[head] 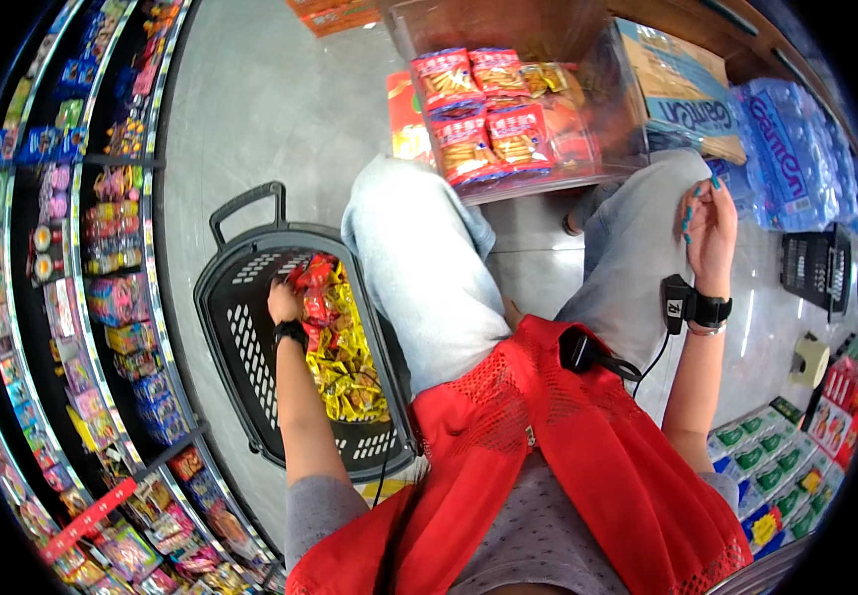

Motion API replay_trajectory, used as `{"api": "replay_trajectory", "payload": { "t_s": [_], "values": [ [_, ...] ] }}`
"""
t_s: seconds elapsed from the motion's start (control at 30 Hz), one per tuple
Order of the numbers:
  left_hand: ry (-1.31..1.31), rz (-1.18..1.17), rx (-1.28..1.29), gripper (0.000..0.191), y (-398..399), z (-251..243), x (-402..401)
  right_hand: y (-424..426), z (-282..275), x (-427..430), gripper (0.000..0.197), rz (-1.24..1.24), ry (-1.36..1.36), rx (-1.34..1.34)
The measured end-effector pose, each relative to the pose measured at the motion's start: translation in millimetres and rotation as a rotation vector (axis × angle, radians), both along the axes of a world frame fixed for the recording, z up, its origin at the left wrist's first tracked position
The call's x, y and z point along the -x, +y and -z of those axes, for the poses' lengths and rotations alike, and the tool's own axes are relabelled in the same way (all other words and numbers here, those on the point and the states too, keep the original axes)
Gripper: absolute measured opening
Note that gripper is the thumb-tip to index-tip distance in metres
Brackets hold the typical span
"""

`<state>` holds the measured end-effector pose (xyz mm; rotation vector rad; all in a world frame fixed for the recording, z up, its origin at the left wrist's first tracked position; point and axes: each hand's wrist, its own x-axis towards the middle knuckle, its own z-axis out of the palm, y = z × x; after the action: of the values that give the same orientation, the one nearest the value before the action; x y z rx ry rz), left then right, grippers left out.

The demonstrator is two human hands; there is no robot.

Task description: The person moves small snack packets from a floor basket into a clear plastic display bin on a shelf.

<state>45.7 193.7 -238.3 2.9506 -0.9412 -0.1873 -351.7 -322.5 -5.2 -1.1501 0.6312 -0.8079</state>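
Observation:
My left hand (285, 301) reaches down into a dark plastic shopping basket (250, 405) on the floor beside my leg. Its fingers are at the edge of some red snack packets (317, 290); whether they grip one is hidden. Several small yellow packets (347, 372) fill the basket's right side. My right hand (713, 234), holding nothing, is raised over my knee with its fingers loosely curled and apart. Before me, a clear plastic bin (600, 141) contains red and blue snack bags (462, 137) and, behind them, a few yellowish packets (548, 76).
Shelves of packaged goods (120, 297) run along the left. Shrink-wrapped water bottles (789, 156) and a cardboard carton (678, 89) stand at the upper right. Below them are another black basket (815, 271), a small beige stool (809, 359) and green-and-white packs (774, 468). An orange box (336, 13) lies ahead.

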Motion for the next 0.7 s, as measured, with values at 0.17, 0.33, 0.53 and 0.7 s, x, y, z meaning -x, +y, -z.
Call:
{"api": "replay_trajectory", "payload": {
  "t_s": [0.17, 0.33, 0.53, 0.7],
  "values": [
    [-0.139, -0.178, 0.016, 0.022, 0.7, -64.0, 31.2, 3.7, -6.9, -1.1, 0.026, 0.045, 0.026, -0.039],
    [-0.213, -0.29, 0.252, 0.022, 2.4, -154.6, 71.9, 17.3, -26.9, -26.4, 0.024, -0.149, 0.567, 0.091],
    [-0.393, -0.354, 0.755, 0.014, -79.8, -234.9, 122.0, 45.7, -41.1, -104.0, 0.037, -0.785, 0.474, 0.382],
    [-0.553, -0.033, 1.048, 0.033, -183.8, -280.5, 148.9, 73.9, -31.7, -155.8, 0.078, -0.761, 0.129, 0.633]
  ]
}}
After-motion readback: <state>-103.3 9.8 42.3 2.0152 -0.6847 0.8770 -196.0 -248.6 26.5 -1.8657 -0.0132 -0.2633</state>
